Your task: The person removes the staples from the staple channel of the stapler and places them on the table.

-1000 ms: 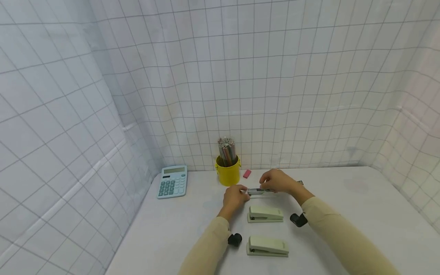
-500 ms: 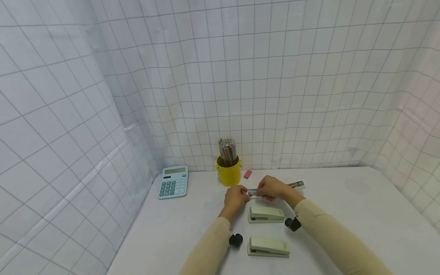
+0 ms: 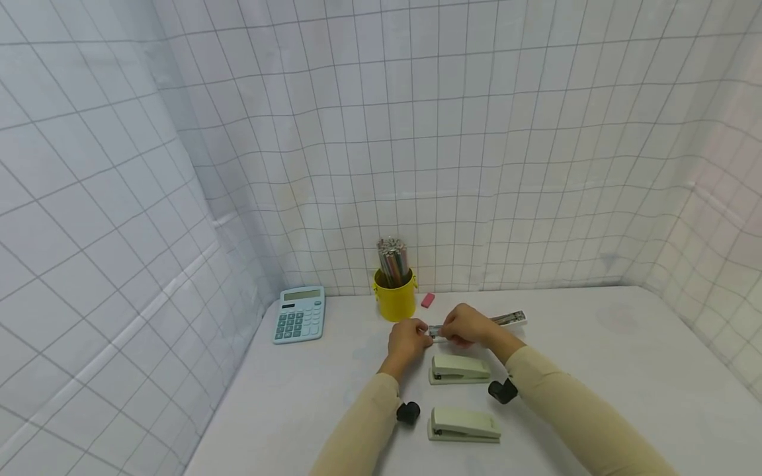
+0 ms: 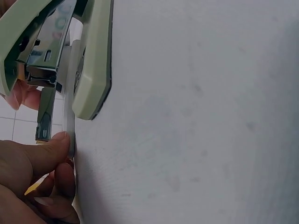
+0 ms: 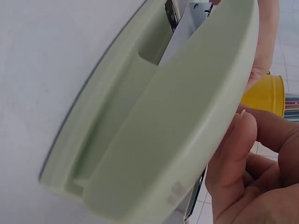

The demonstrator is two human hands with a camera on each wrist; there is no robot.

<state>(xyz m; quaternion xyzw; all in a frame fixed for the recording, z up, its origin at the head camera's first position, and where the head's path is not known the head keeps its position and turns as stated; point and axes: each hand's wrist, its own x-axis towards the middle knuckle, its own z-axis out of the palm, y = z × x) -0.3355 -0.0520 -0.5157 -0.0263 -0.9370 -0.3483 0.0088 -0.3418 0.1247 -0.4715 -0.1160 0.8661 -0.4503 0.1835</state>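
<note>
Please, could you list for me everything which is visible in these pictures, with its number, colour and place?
Calculator: 1, light blue, table's back left
Bucket: 1, yellow, table's back
Pencils or similar sticks: many, mixed colours, upright in bucket
Small block: 1, pinkish red, right of bucket
Long bar, exact kind unclear: 1, silver and white, at the hands
Staplers: 2, pale green, between the arms
Table: 1, white, underneath
Grid cloth: white, grey lines, behind and at sides
Wrist cameras: 2, black, at the wrists
Sleeves: 2, beige, on the arms
Left grip: 1, bare, pinching bar's left end
Right grip: 1, bare, over bar, fingertips' hold unclear
</note>
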